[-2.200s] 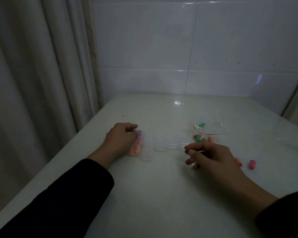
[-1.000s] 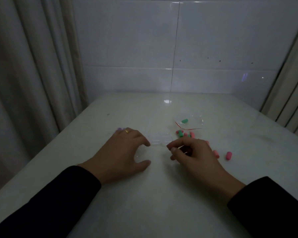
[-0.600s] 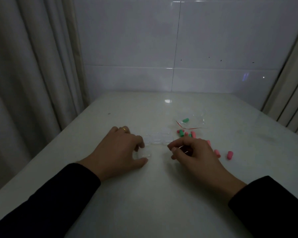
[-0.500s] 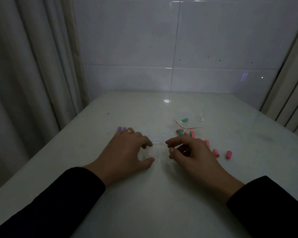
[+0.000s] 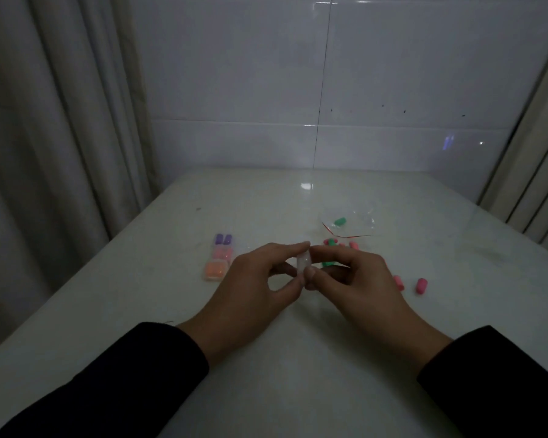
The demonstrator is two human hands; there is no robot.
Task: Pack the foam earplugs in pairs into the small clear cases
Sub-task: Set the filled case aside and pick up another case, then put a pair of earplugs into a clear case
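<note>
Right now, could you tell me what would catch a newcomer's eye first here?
Probably the left hand and right hand pinching one small clear case between them at the centre. Next, three filled cases lined up to the left, purple, pink and orange, then loose pink and green earplugs scattered right, by a clear bag.

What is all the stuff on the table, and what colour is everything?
Filled cases: three in a row, purple, pink and orange plugs inside, left of the hands.
Clear case: one, see-through, pinched between both hands above the table.
Plastic bag: one, clear with a red strip, behind the hands, one green earplug inside.
Loose earplugs: several, pink and green, on the table on the right; some hidden by fingers.
Curtains: pale, both sides.
Left hand: holding the case.
Right hand: holding the case.
</note>
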